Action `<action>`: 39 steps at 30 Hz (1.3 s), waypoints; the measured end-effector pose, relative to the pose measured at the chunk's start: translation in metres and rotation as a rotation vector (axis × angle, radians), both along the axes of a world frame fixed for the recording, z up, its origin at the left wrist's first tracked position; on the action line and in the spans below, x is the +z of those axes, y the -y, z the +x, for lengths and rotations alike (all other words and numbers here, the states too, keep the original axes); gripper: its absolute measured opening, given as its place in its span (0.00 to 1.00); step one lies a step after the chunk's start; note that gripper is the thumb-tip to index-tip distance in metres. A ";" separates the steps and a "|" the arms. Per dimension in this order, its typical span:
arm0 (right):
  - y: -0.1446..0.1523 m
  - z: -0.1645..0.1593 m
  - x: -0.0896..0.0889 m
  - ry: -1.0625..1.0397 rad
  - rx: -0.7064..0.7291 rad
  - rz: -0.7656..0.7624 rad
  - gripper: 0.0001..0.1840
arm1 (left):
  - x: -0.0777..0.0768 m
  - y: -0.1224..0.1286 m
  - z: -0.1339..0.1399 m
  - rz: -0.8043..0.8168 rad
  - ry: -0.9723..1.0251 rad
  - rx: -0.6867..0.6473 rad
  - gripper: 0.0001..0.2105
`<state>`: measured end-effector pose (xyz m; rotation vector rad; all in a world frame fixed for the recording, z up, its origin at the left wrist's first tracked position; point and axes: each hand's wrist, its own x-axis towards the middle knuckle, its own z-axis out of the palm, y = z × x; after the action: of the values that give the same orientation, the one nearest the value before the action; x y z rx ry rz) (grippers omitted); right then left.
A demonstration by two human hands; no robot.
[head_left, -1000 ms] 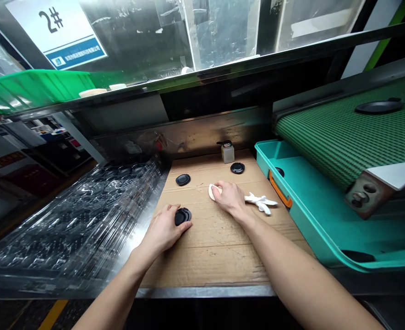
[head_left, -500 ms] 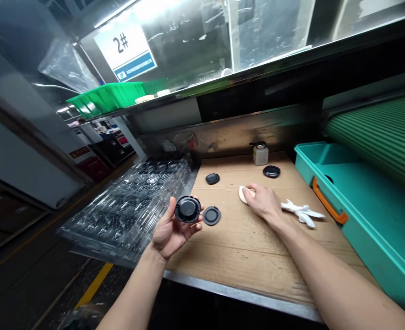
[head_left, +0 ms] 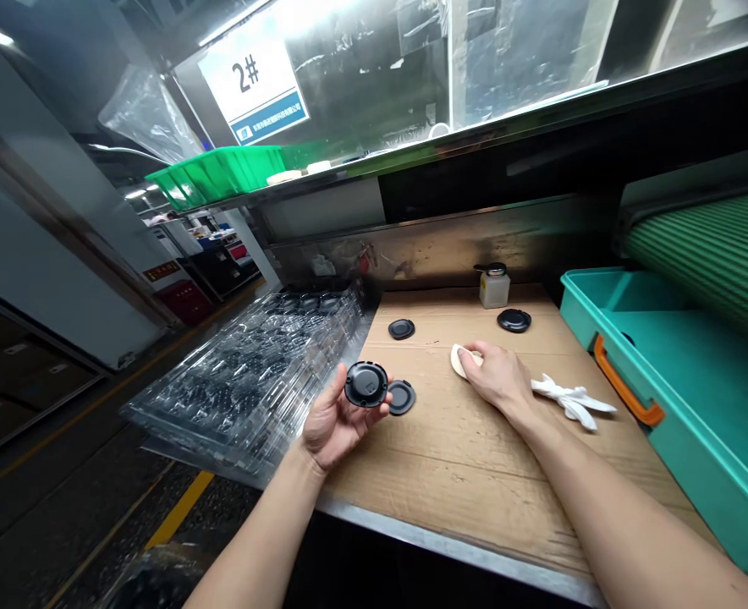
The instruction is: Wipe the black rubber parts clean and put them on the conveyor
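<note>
I have a round black plastic cap (head_left: 366, 385) raised in my left hand (head_left: 343, 423). My thumb presses one side of its rim and my fingers support it from behind and from the far side, so the hand is part-curled, closed only as far as the cap's width allows. Its recessed face tilts up towards me, and I judge the step in hand to be a check of that surface.

My right hand (head_left: 496, 376) is low over the cardboard sheet (head_left: 450, 491), fingers bent and thumb laid across a cream-coloured pad (head_left: 458, 362). I have hold of the pad, with one edge showing past my thumb; whether it presses on the cardboard I cannot tell.

Just behind my left fingertips a second black cap (head_left: 403, 397) lies flat. Two more lie farther back: one cap on the left (head_left: 401, 329), another on the right (head_left: 514, 320), near a small bottle with a dark top (head_left: 494, 289). A knotted white cloth strip (head_left: 574, 399) rests beside my right wrist, short of the teal bin (head_left: 697, 457).

As I see it, wiping the cap would call for bringing pad and cap together, with my left grip kept on the rim so that the face is left free.
</note>
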<state>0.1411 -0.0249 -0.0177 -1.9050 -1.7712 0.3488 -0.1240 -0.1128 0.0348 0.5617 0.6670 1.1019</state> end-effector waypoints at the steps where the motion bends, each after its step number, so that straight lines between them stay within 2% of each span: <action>1: 0.000 0.000 0.000 -0.001 0.001 0.004 0.23 | -0.001 0.000 0.001 -0.004 0.004 0.004 0.24; 18: 0.000 0.000 0.002 -0.009 -0.003 0.005 0.23 | -0.010 -0.007 0.003 -0.049 0.044 0.001 0.19; 33: 0.001 0.000 0.002 -0.004 0.003 -0.017 0.24 | -0.006 -0.006 0.009 -0.021 0.012 -0.036 0.19; 36: 0.001 0.000 0.002 -0.007 0.000 -0.009 0.24 | -0.006 -0.006 0.008 0.016 -0.058 -0.025 0.20; 39: 0.001 0.001 0.001 0.000 0.007 0.003 0.24 | -0.007 -0.025 0.008 0.168 -0.320 0.075 0.19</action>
<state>0.1417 -0.0257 -0.0164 -1.8972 -1.7778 0.3486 -0.1157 -0.0876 0.0279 0.8746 0.8824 1.1560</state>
